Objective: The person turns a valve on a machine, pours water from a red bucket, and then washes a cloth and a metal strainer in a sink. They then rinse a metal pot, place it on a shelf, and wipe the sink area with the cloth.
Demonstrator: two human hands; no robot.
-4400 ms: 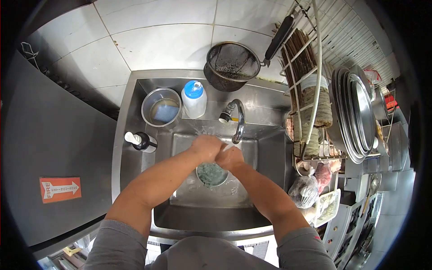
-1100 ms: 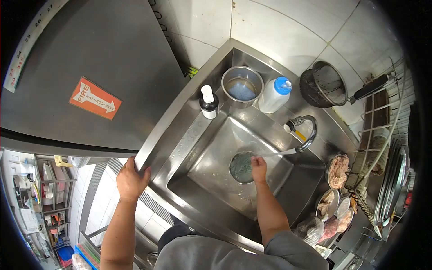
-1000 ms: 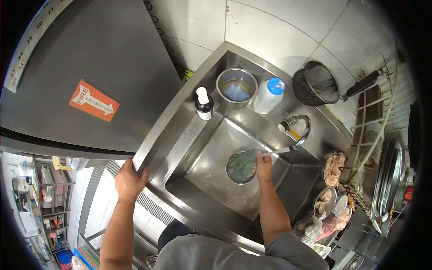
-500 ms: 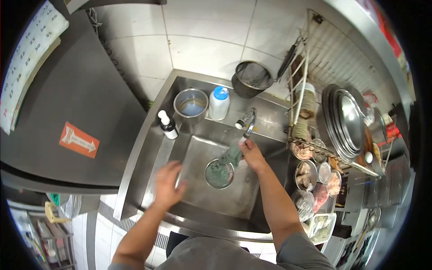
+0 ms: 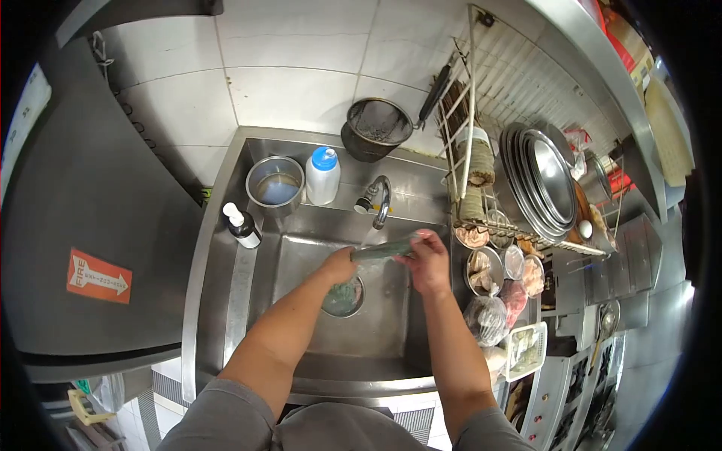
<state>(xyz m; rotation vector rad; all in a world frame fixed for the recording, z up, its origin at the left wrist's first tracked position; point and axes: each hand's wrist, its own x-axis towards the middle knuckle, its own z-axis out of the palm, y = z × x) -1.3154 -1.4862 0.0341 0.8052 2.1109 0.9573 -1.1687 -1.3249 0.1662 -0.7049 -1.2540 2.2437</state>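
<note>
A thin green cloth [image 5: 383,249], which looks net-like, is stretched nearly level between my two hands over the sink basin [image 5: 383,331]. My left hand [image 5: 339,266] grips its left end, the fingers closed. At the other end, my right hand [image 5: 430,263] holds it between thumb and fingers. The curved tap [image 5: 381,201] is just above, and water appears to run from its spout onto the cloth. Below my left hand is the round drain [image 5: 350,310], partly hidden by my forearm, with green material in it.
Behind the basin stand a metal pot [image 5: 259,192] of cloudy liquid, a blue-capped white bottle [image 5: 323,180] and a dark strainer [image 5: 376,139]. A pump bottle [image 5: 244,229] is at left. On the right are a wire rack [image 5: 519,225], stacked metal bowls [image 5: 553,177] and food containers [image 5: 481,274].
My left hand has moved right from the open basin and closed on the green cloth. The cloth, earlier hanging from my right hand toward the drain, is now stretched under the tap. The view has shifted.
</note>
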